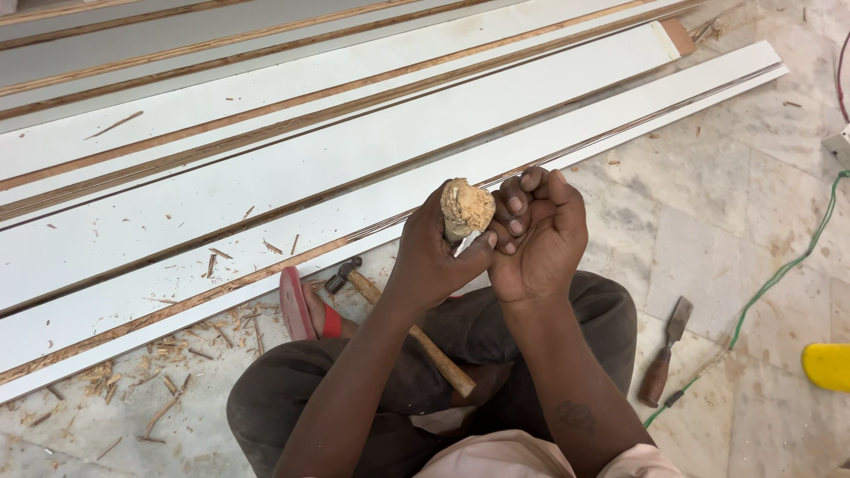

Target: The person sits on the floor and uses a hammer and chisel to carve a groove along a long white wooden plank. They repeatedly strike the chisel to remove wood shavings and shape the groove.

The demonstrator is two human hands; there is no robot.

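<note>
My left hand [436,257] is wrapped around a wooden tool handle whose pale, frayed butt end [467,209] points up toward the camera. The part below my grip is hidden. My right hand [540,232] is curled shut right beside it, its fingertips touching the left hand's thumb and the handle's side; whether it pinches anything is unclear. Both hands are held above my lap as I sit on the floor. A hammer [409,332] with a wooden handle lies across my leg below the left forearm.
Long white laminated boards [266,177] with brown edges lie side by side on the marble floor ahead. Wood chips [177,354] litter the floor at left. A chisel [666,352] lies at right, near a green cable [779,274] and a yellow object [828,366]. A red sandal [301,305] is on my foot.
</note>
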